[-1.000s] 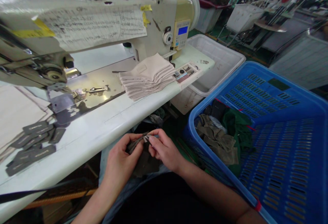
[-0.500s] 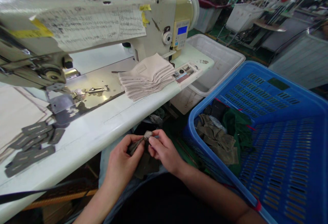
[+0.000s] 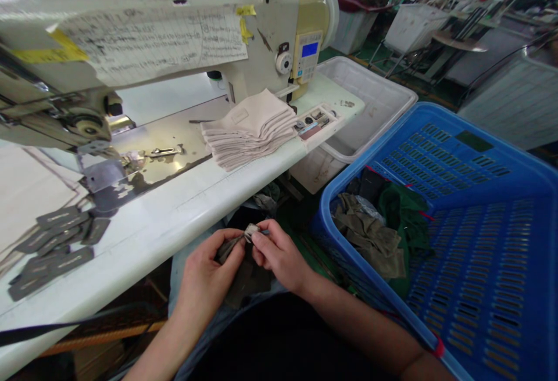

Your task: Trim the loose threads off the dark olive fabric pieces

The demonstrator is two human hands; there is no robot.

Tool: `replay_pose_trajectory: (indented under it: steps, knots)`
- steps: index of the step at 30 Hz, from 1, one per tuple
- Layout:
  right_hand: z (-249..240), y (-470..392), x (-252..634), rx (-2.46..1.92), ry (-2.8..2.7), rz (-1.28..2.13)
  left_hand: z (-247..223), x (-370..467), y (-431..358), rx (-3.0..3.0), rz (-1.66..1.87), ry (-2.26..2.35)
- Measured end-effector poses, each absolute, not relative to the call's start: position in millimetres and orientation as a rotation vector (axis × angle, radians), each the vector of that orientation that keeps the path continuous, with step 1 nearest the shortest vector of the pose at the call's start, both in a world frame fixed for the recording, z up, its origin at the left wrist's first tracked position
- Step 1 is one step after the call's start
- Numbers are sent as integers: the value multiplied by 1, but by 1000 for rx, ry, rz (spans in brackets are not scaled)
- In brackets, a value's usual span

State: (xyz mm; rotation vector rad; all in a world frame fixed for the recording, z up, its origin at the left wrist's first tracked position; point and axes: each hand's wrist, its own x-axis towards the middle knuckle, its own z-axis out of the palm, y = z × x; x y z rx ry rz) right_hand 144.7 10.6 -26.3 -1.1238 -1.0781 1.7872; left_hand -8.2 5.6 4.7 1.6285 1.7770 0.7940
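Over my lap, my left hand (image 3: 213,265) pinches a dark olive cloth piece (image 3: 247,282) between thumb and fingers. My right hand (image 3: 279,253) is closed on the same piece at its small pale end (image 3: 251,231), close beside the left fingertips. The lower part of the cloth hangs below both hands. On the table to the left lie several dark flaps (image 3: 61,253), next to the sewing machine (image 3: 174,38). A folded stack of beige fabric (image 3: 253,128) rests on the table beyond my hands.
The white table edge (image 3: 174,230) runs diagonally in front of my hands. At right stands a blue basket (image 3: 361,265) with olive and green cloth (image 3: 370,236) inside. Behind it is a white bin (image 3: 379,96). Other work tables and bins fill the background.
The pale end of the cloth is turned slightly and shows more between my fingertips. Both hands stay in nearly the same place.
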Motion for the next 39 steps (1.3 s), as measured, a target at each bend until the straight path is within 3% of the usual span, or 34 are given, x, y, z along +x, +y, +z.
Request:
replay_pose_trajectory:
  steps: [19, 25, 32, 39]
  knots:
    - [-26, 18, 148, -1090, -873, 1940, -4, -10, 5, 1723, 763, 1732]
    - [-22, 20, 158, -1289, -1314, 1378, -1, -14, 5, 1697, 691, 1737]
    - [-20, 13, 158, -1181, -1947, 888, 6, -7, -3, 1645, 718, 1741]
    - [-12, 11, 150, -1201, -1078, 1337, 14, -3, 0, 1356, 887, 1594]
